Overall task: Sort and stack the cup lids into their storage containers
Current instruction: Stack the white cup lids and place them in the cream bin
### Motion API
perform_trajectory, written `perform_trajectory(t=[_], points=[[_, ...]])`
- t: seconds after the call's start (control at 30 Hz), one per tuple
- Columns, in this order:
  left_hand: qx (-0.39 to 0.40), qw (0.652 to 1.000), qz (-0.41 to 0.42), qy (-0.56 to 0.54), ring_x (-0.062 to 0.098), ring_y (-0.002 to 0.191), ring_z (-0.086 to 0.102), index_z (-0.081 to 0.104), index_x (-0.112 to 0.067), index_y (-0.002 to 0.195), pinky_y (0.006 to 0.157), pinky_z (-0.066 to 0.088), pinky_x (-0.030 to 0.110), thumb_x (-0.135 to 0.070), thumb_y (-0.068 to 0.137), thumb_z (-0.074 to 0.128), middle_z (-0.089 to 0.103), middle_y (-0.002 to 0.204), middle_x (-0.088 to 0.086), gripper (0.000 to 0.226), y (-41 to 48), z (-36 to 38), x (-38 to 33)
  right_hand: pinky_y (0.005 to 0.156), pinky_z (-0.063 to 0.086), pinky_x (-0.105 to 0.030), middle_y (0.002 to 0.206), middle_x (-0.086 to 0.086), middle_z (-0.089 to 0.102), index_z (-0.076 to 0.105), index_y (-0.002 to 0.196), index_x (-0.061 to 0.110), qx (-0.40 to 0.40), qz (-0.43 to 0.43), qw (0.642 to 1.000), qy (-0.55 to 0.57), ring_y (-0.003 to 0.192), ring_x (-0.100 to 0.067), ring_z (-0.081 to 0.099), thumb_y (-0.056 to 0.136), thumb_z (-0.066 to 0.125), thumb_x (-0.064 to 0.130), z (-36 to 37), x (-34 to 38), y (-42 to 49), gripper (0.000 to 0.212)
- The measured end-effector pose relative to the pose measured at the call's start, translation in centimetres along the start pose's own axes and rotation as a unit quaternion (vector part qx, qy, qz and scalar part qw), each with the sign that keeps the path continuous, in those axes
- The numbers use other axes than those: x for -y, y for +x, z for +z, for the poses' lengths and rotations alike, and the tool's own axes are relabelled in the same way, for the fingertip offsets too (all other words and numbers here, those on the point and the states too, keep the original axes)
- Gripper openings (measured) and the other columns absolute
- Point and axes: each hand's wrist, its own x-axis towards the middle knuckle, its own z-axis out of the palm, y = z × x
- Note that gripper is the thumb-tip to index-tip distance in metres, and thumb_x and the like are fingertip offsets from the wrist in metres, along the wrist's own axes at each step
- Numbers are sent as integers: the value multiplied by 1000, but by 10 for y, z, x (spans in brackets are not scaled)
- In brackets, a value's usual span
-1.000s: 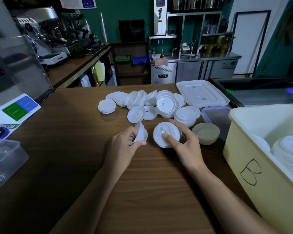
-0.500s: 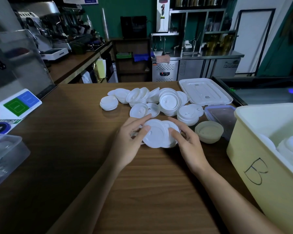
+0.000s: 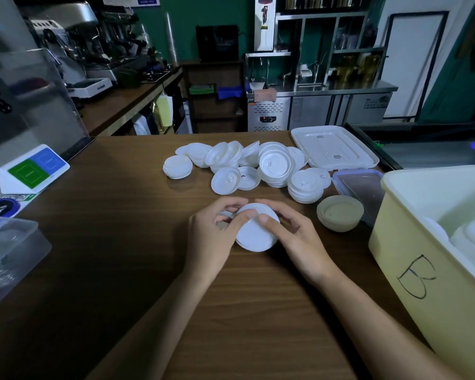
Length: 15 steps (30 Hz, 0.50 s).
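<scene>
A small stack of white cup lids sits on the wooden counter between my hands. My left hand grips its left edge, thumb on top. My right hand holds the right edge, thumb pressing the top lid. Behind them lies a loose pile of white lids, some stacked, some tilted. A yellow bin marked "B" at the right holds more white lids.
A white bin cover lies at the back right, a clear lidded box beside it. A small cream bowl sits right of my hands. A clear plastic container and a green-blue sign stand at the left.
My left hand brought its lids over onto the ones under my right hand; both hands now close round one combined stack, slightly nearer to me.
</scene>
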Motion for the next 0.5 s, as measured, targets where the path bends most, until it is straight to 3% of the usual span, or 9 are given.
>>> perform_trajectory(t=[0.13,0.23,0.33,0.5], points=[[36,999,-8,-20,6,98,72,78,-21,105,80,59,23,-23,89,82,77,99,-12,17,0,2,3,95,52,-21,125,4,76,74,127,14,-19,7,1000,12,119,-8,69,100,70,14,-3,-3,3,27],[101,989,-72,-79,7,113,70,73,-24,122,98,58,34,-28,92,78,77,115,-11,30,4,-2,6,110,52,-43,131,-2,74,76,127,23,-41,15,997,64,128,-22,67,92,76,34,-6,-5,6,36],[140,979,-104,-109,9,119,69,70,-22,129,105,56,41,-31,92,77,75,123,-8,39,7,-5,7,119,42,-59,135,-7,72,75,128,23,-46,11,995,93,132,-30,64,88,75,40,-9,-7,8,43],[173,968,-117,-137,21,116,72,70,-24,131,99,59,50,-31,91,78,74,124,1,41,8,-8,8,118,44,-58,133,-8,73,74,129,23,-39,15,994,102,131,-30,65,86,77,38,-8,-5,7,45]])
